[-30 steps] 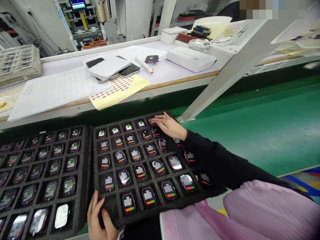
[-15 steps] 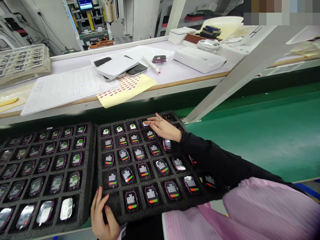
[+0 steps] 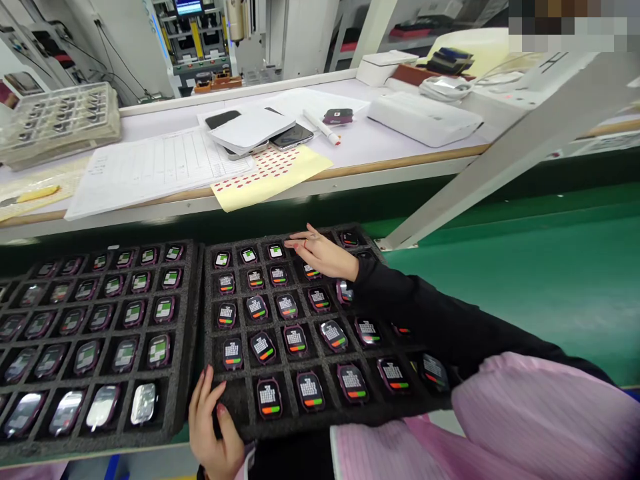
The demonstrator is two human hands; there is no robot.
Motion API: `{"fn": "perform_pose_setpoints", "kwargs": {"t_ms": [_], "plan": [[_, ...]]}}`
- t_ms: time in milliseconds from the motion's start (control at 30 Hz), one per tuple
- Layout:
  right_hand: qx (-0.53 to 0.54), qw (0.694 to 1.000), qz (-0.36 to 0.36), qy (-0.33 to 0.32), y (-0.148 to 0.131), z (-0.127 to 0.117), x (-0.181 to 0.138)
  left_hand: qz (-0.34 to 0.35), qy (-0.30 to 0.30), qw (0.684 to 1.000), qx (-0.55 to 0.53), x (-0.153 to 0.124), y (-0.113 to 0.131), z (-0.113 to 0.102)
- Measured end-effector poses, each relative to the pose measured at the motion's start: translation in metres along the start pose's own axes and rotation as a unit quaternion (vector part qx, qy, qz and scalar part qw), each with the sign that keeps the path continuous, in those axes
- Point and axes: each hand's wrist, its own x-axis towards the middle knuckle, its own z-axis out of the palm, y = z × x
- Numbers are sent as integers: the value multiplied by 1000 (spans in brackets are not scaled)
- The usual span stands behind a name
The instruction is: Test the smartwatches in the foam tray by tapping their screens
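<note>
Two black foam trays lie side by side on the green belt. The right tray (image 3: 240, 407) holds several small purple-cased devices (image 3: 269, 398) with lit screens. My left hand (image 3: 213, 427) grips its near left corner, thumb on top and fingers on the foam. My right hand (image 3: 323, 255), in a black sleeve, reaches across to the tray's far row, fingers stretched out and touching a device there. The left tray (image 3: 175, 373) holds more such devices, some with green screens.
A white shelf (image 3: 165, 120) behind the belt carries paper sheets (image 3: 145, 170), a yellow sheet of red stickers (image 3: 273, 175), phones, a marker (image 3: 323, 127), a white box (image 3: 425, 120) and a clear tray (image 3: 60, 120). A slanted grey post (image 3: 500, 160) crosses at right.
My right hand has slid leftward along the far row of the right tray. The left hand stays on the near corner. The view has shifted slightly left.
</note>
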Motion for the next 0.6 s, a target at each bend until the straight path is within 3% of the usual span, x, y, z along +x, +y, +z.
{"fn": "perform_pose_setpoints", "kwargs": {"t_ms": [333, 600], "plan": [[6, 999, -44, -24, -21, 21, 19, -16, 2, 1000, 3, -1, 5, 0], [1, 998, -62, -29, -21, 21, 29, -20, 2, 1000, 8, 1, 8, -1]]}}
